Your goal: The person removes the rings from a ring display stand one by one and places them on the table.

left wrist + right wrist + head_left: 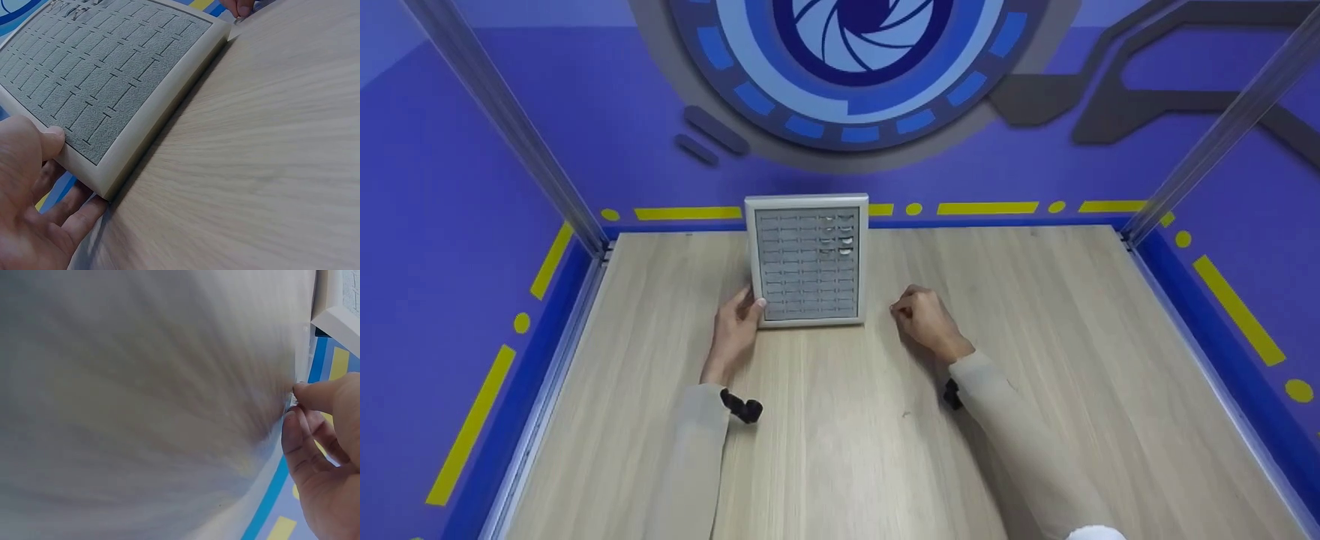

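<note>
A pale wooden worktop (847, 420) fills the booth, walled in purple with yellow dashes. Toward its far edge, a little left of centre, lies a white-framed ring tray (808, 260) with a grey slotted insert; a few small silvery pieces sit in the slots at its far right corner. The left hand (735, 330) holds the tray's near left corner, thumb on the frame's top face and fingers (79, 216) curled beneath the edge. The right hand (924, 318) rests on the worktop just right of the tray, apart from it, its fingers (318, 395) drawn narrow, thumb and forefinger pinched on something tiny and shiny.

To my eye, the tray wants steadying flat with that left grip while the right hand carries its small piece over a free slot and seats it straight, without nudging the frame.

What the pinched thing is I cannot make out; the right wrist view is blurred, and the silvery pieces are too small to name.
</note>
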`<control>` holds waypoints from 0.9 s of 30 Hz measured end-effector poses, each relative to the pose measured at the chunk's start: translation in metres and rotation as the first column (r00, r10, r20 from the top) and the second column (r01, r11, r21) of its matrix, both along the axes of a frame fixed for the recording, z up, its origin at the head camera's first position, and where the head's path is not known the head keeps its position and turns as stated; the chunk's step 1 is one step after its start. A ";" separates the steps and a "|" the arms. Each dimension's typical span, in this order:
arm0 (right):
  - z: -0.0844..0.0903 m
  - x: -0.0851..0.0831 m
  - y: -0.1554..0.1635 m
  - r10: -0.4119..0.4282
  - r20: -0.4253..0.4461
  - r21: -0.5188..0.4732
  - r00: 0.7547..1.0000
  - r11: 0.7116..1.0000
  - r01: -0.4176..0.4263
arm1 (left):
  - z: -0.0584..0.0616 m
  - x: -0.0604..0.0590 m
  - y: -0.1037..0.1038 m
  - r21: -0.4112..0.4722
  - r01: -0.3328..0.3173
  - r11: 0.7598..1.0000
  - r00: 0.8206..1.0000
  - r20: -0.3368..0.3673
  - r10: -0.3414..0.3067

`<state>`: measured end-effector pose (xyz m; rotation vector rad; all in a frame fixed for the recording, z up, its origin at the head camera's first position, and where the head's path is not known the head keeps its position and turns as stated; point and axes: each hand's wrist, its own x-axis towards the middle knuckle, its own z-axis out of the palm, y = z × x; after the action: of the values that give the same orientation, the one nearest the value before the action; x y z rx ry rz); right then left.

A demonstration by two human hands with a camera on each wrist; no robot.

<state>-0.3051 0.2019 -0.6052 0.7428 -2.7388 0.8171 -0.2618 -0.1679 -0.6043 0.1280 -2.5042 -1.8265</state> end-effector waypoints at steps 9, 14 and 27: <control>0.002 0.000 -0.001 -0.013 0.017 0.041 1.000 0.999 0.012 | -0.001 0.000 -0.001 -0.013 0.001 1.000 1.000 -0.001 -0.001; 0.008 -0.002 -0.003 -0.017 0.017 0.038 1.000 0.999 0.016 | 0.001 -0.001 -0.002 -0.025 -0.001 1.000 1.000 -0.012 0.000; 0.044 0.000 -0.025 -0.044 -0.034 -0.178 0.998 0.983 0.037 | -0.001 0.000 -0.001 -0.040 0.001 0.999 0.999 -0.040 -0.003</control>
<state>-0.3048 0.1771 -0.5609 0.6573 -2.5955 1.0115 -0.2617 -0.1685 -0.6050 0.0866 -2.5130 -1.7604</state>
